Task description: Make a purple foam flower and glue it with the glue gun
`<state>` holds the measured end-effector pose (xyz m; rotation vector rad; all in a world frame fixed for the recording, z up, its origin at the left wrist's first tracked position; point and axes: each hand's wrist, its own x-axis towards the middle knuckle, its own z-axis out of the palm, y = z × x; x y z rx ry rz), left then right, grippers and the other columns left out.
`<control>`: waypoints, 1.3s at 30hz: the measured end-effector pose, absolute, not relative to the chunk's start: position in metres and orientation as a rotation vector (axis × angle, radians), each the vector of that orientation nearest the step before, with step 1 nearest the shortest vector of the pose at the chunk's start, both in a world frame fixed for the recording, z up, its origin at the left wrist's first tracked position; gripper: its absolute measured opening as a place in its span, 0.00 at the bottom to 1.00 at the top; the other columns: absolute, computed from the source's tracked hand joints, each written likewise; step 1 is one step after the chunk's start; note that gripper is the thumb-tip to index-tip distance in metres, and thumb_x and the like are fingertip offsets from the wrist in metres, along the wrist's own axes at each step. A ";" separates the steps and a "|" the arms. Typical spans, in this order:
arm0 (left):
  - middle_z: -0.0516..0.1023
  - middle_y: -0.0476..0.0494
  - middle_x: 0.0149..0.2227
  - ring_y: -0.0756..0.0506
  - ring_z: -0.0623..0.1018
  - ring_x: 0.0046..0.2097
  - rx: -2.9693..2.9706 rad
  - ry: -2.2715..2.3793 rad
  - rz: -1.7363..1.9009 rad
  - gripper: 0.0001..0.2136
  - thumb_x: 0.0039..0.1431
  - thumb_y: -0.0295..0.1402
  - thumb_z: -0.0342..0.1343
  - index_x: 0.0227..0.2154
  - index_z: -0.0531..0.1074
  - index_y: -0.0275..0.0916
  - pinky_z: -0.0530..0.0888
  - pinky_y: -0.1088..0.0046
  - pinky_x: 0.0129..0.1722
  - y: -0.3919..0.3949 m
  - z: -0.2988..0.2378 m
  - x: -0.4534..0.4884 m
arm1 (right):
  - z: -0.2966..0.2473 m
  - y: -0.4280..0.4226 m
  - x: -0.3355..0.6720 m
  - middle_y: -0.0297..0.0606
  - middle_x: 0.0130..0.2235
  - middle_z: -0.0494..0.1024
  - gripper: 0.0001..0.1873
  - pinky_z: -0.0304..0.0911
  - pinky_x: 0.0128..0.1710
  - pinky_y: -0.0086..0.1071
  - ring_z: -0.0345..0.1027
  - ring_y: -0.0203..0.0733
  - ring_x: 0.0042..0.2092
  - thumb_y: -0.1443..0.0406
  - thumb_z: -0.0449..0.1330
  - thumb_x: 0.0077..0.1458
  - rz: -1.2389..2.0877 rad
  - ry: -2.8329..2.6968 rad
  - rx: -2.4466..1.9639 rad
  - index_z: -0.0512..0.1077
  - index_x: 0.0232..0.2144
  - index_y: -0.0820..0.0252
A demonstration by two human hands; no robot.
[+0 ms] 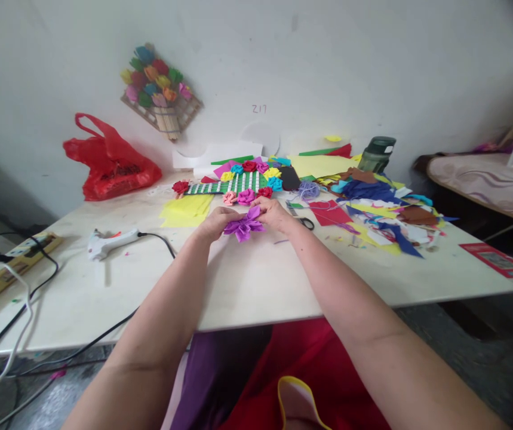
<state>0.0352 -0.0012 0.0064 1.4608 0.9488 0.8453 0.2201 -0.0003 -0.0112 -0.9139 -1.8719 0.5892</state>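
Observation:
Both my hands meet over the middle of the white table (260, 286), holding a purple paper flower (243, 225) between them. My left hand (214, 223) grips its left side with curled fingers. My right hand (274, 212) pinches its upper right edge. Just beyond lies a green and white striped board (224, 186) ringed with small paper roses in red, pink, blue and yellow. A pink rose (246, 196) sits right behind the purple flower.
A white glue gun (108, 242) with a black cord lies at left, a power strip (12, 260) further left. Scissors (303, 221), yellow sheets (187, 210) and a heap of coloured scraps (381, 209) lie around. A red bag (110, 161) and a green bottle (376, 154) stand by the wall.

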 end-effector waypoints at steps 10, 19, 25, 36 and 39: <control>0.67 0.49 0.16 0.55 0.61 0.18 1.694 1.028 0.785 0.13 0.41 0.40 0.64 0.20 0.73 0.32 0.54 0.76 0.18 0.001 0.006 0.031 | -0.010 -0.004 0.225 0.37 0.32 0.73 0.06 0.63 0.36 0.29 0.66 0.35 0.35 0.65 0.62 0.43 0.707 -1.968 -0.920 0.74 0.24 0.64; 0.67 0.50 0.16 0.55 0.60 0.19 1.864 1.040 0.776 0.14 0.43 0.41 0.61 0.21 0.74 0.33 0.54 0.76 0.19 0.003 0.003 0.030 | -0.006 -0.006 0.225 0.40 0.35 0.74 0.07 0.63 0.35 0.29 0.67 0.35 0.35 0.70 0.57 0.47 0.621 -2.073 -0.964 0.76 0.27 0.64; 0.66 0.51 0.16 0.55 0.60 0.18 1.978 1.085 0.752 0.13 0.46 0.41 0.58 0.21 0.73 0.34 0.54 0.76 0.19 -0.001 0.006 0.033 | -0.005 -0.007 0.225 0.40 0.36 0.75 0.09 0.63 0.38 0.30 0.68 0.36 0.36 0.71 0.56 0.47 0.579 -2.118 -0.994 0.77 0.29 0.63; 0.65 0.51 0.17 0.55 0.60 0.20 1.953 1.087 0.763 0.17 0.45 0.46 0.59 0.21 0.72 0.33 0.54 0.77 0.20 0.001 0.004 0.033 | -0.010 0.000 0.228 0.39 0.39 0.75 0.07 0.63 0.37 0.27 0.69 0.36 0.37 0.69 0.57 0.48 0.441 -2.137 -0.985 0.76 0.27 0.62; 0.65 0.51 0.17 0.55 0.60 0.20 1.859 1.054 0.772 0.17 0.43 0.45 0.61 0.21 0.72 0.33 0.54 0.76 0.20 0.001 0.004 0.032 | -0.009 -0.001 0.228 0.39 0.40 0.75 0.07 0.63 0.39 0.29 0.70 0.37 0.38 0.69 0.57 0.49 0.421 -2.135 -0.985 0.76 0.27 0.62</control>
